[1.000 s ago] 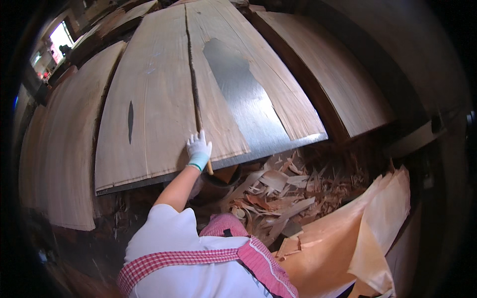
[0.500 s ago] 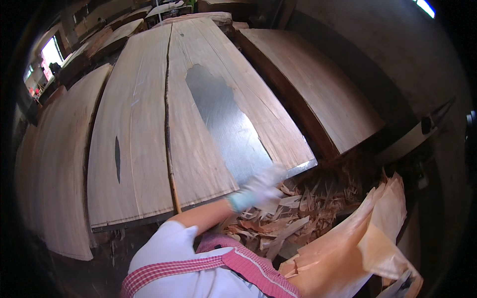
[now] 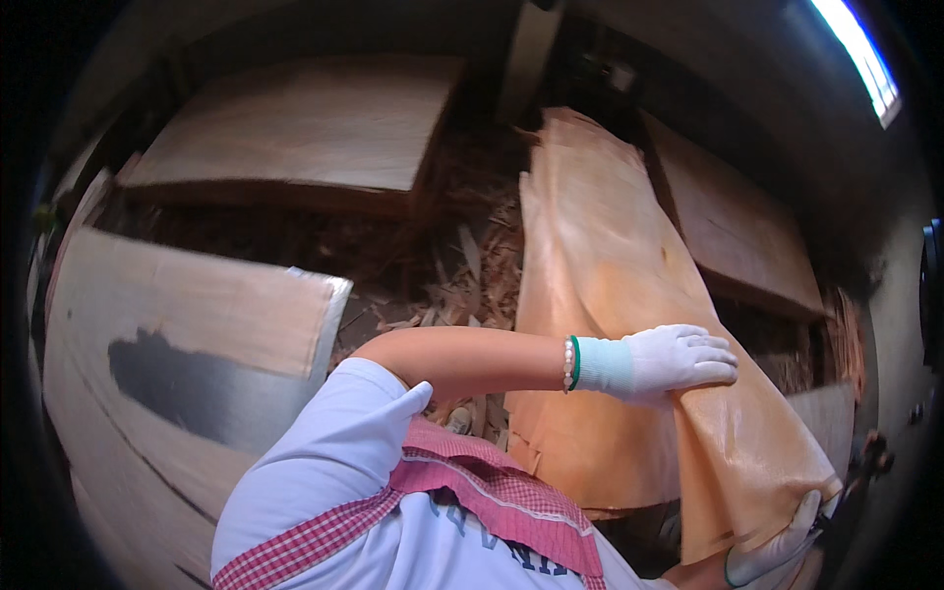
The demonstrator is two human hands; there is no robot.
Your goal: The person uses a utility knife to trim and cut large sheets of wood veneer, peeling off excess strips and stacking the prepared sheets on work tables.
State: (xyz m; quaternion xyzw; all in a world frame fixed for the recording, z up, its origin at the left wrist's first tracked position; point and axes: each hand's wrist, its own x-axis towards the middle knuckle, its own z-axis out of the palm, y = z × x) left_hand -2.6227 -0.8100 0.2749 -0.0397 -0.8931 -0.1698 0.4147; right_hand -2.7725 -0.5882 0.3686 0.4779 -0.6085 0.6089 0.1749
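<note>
Large, thin, tan-orange wood veneer sheets (image 3: 600, 246) lie in a loose, rippled pile on my right. Reaching across from the left, my left hand (image 3: 678, 362), in a white glove with a green-edged cuff, is closed on a raised fold of the top veneer sheet (image 3: 752, 462). My right hand (image 3: 782, 551), also white-gloved, grips that sheet's lower right corner, partly hidden at the lower edge. The sheet bends and hangs between the two hands. At the left stands a table with pale veneer (image 3: 226, 305) laid on it, its grey metal top (image 3: 197, 388) showing through a gap.
Broken veneer scraps (image 3: 472, 265) litter the floor between the table and the pile. A stack of pale sheets (image 3: 295, 128) stands at the far left, and another stack (image 3: 733, 216) behind the pile. A bright window (image 3: 855, 49) is at the upper right.
My view has swung right, from the table to the veneer pile. My left hand has moved from the table's near edge onto the veneer sheet. My right hand has come into view holding its corner.
</note>
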